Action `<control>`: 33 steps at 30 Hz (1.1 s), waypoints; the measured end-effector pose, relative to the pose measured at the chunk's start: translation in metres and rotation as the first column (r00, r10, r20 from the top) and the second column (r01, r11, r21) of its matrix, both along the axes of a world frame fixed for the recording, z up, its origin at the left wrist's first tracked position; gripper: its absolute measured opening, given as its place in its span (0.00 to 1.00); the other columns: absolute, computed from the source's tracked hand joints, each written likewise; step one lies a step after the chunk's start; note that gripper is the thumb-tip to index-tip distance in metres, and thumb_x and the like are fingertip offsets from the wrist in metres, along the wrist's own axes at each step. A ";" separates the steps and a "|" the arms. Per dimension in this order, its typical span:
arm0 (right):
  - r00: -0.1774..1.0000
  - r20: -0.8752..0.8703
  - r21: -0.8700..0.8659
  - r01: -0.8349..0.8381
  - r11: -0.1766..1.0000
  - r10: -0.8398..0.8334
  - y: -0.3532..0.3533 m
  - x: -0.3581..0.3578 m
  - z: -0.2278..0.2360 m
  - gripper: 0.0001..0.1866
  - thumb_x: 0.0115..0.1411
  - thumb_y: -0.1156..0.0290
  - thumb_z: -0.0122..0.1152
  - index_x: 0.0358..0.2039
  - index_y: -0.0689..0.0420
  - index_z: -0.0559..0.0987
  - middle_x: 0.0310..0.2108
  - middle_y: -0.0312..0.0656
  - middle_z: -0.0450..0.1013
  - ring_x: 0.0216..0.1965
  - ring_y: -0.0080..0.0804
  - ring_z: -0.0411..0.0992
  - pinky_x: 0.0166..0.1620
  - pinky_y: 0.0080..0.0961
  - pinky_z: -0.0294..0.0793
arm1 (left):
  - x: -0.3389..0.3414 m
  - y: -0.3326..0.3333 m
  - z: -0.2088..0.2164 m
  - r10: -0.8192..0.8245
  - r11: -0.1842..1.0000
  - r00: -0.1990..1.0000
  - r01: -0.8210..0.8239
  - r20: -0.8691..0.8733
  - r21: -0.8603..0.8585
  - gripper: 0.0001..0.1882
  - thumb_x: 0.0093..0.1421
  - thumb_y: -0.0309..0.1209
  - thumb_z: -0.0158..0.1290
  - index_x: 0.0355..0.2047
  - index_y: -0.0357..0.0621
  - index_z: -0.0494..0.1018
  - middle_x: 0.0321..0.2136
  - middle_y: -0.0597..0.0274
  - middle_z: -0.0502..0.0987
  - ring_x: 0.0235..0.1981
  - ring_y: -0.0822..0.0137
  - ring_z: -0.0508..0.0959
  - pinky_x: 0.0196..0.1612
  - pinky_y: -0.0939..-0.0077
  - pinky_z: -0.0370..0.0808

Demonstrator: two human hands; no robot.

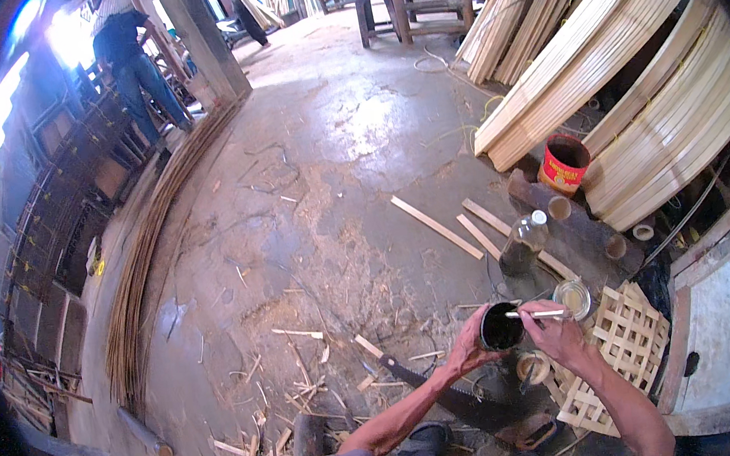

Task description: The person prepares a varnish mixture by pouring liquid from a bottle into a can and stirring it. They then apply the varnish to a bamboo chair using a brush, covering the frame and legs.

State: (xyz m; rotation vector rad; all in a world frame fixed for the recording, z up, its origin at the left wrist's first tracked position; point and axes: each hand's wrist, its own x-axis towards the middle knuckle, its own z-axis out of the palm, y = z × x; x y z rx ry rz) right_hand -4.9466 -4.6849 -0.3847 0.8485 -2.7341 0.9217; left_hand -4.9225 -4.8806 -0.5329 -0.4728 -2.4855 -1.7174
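My left hand (469,345) is wrapped round the side of a small dark-filled can (502,331), its mouth facing up. Between the fingers of my right hand (556,333) is a thin pale wooden stick (539,314), whose left end reaches over the can's rim. What fills the can looks black; I cannot tell whether the stick touches it. Just beyond my right hand stands an open glass jar (573,298). Below the can sits a small open tin (532,368). A woven bamboo piece (623,353) lies beside my right forearm.
A clear bottle (524,240) and a red bucket (564,164) stand ahead on the right, near stacked bamboo strips (662,150). A handsaw (431,383) and wood scraps (305,389) litter the floor by my feet. Long thin rods (148,273) lie left. Another person (136,70) stands far left.
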 end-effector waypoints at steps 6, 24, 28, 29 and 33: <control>0.947 0.320 -0.039 -0.016 0.999 0.028 -0.014 0.017 0.022 0.08 0.61 0.70 0.53 0.32 0.60 0.78 0.31 0.52 0.77 0.32 0.49 0.78 0.36 0.40 0.76 | 0.007 0.000 0.024 0.005 1.000 0.998 -0.006 0.060 0.030 0.53 0.39 0.36 0.72 0.63 0.38 0.56 0.59 0.49 0.66 0.62 0.52 0.66 0.65 0.63 0.61; 0.995 0.096 -0.016 0.037 0.999 -0.035 -0.001 0.006 0.004 0.11 0.62 0.68 0.55 0.38 0.62 0.78 0.31 0.51 0.77 0.35 0.50 0.77 0.40 0.40 0.75 | 0.010 0.004 0.022 -0.045 0.980 0.997 0.031 0.066 0.197 0.52 0.39 0.31 0.72 0.64 0.41 0.56 0.59 0.53 0.66 0.60 0.56 0.67 0.64 0.63 0.62; 0.925 0.379 0.031 0.021 0.999 -0.031 -0.008 0.013 0.030 0.09 0.62 0.69 0.54 0.35 0.62 0.78 0.34 0.51 0.77 0.38 0.47 0.77 0.41 0.38 0.75 | 0.001 0.000 0.023 -0.080 0.973 0.994 0.060 0.078 0.223 0.52 0.36 0.32 0.73 0.62 0.42 0.58 0.57 0.51 0.67 0.59 0.53 0.67 0.63 0.64 0.62; 0.929 0.371 -0.090 0.014 0.996 0.020 -0.014 0.014 0.024 0.09 0.62 0.69 0.54 0.35 0.62 0.78 0.34 0.51 0.77 0.37 0.46 0.77 0.41 0.38 0.75 | 0.004 -0.005 0.009 -0.011 0.985 1.000 0.010 0.008 0.173 0.53 0.36 0.33 0.73 0.62 0.40 0.57 0.57 0.50 0.67 0.59 0.52 0.68 0.63 0.63 0.63; 0.998 0.030 -0.189 -0.042 0.981 0.048 -0.006 -0.002 0.006 0.08 0.62 0.70 0.55 0.35 0.61 0.77 0.32 0.51 0.77 0.36 0.43 0.77 0.39 0.37 0.75 | 0.000 -0.004 0.004 0.092 0.996 0.995 -0.092 0.026 0.002 0.56 0.37 0.37 0.73 0.63 0.37 0.54 0.58 0.46 0.66 0.59 0.50 0.67 0.63 0.60 0.64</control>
